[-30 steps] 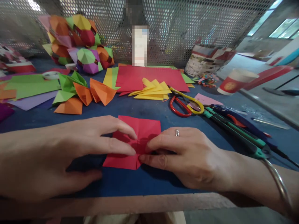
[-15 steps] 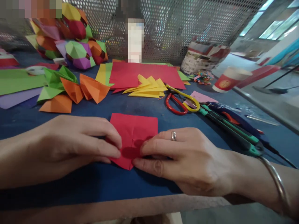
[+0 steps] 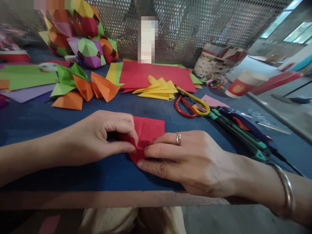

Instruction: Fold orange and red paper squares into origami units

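Note:
A folded red paper square (image 3: 149, 130) lies on the blue table top (image 3: 73, 169) near the front edge. My left hand (image 3: 104, 138) pinches its left side between thumb and fingers, lifting a flap. From the right, my right hand (image 3: 192, 161), with a ring on one finger, presses its fingers and thumb together on the paper's near right part. Both hands cover much of the paper.
Behind lie folded orange and green paper shapes (image 3: 83, 87), yellow folded pieces (image 3: 158, 91) on red sheets (image 3: 156, 76), scissors (image 3: 192, 104), green-handled cutters (image 3: 239, 133), a red paper cup (image 3: 240, 85), a multicoloured paper ball (image 3: 80, 35) and a mesh screen (image 3: 195, 22).
My left hand has curled from flat fingers into a pinch on the paper's left side. The red paper has folded narrower under both hands.

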Motion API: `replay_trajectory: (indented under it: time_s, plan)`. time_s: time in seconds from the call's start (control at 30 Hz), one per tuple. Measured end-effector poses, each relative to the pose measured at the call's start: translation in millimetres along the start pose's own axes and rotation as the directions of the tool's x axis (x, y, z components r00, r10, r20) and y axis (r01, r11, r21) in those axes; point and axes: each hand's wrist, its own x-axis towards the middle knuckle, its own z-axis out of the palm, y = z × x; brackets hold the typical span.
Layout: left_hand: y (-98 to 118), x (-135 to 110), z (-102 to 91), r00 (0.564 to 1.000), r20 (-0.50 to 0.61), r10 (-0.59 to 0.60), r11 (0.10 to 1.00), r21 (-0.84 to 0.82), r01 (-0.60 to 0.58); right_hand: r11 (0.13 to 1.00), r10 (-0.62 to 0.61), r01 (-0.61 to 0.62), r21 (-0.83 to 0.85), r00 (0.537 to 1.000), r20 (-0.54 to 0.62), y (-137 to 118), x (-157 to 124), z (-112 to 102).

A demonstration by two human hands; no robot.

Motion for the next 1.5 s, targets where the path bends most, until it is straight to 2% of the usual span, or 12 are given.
replay_trajectory:
  time_s: [0.27,0.53,0.63,0.73,0.97,1.23,1.5]
  plan:
    - [6,8,-1.0,0.987,0.045,-0.151,0.988,0.005,0.151,1.000,-0.005,0.004,-0.026,1.000,-0.012,0,-1,1]
    - [3,8,2.1,0.975,0.014,-0.223,0.974,-0.030,0.224,1.000,0.013,-0.012,0.022,0.999,-0.039,2,1,1]
    - [0,6,3.3,0.968,-0.078,-0.239,0.971,-0.024,0.237,0.998,0.028,-0.024,0.059,0.998,-0.065,4,0,2]
    - [-5,1,4.9,0.973,-0.142,-0.182,0.983,-0.009,0.182,0.997,0.032,-0.026,0.069,0.996,-0.084,5,-1,4]
    - [-6,-4,3.2,0.999,-0.043,-0.010,0.993,0.120,0.015,0.997,0.049,-0.046,0.058,0.997,-0.066,2,0,2]
    - [-1,-5,1.5,1.000,-0.021,-0.003,0.989,0.147,0.006,0.995,0.090,-0.086,0.056,0.992,-0.088,1,0,3]
    - [-7,-13,6.5,0.993,-0.092,0.072,0.981,0.189,-0.054,0.995,0.094,-0.092,0.041,0.994,-0.055,0,1,2]
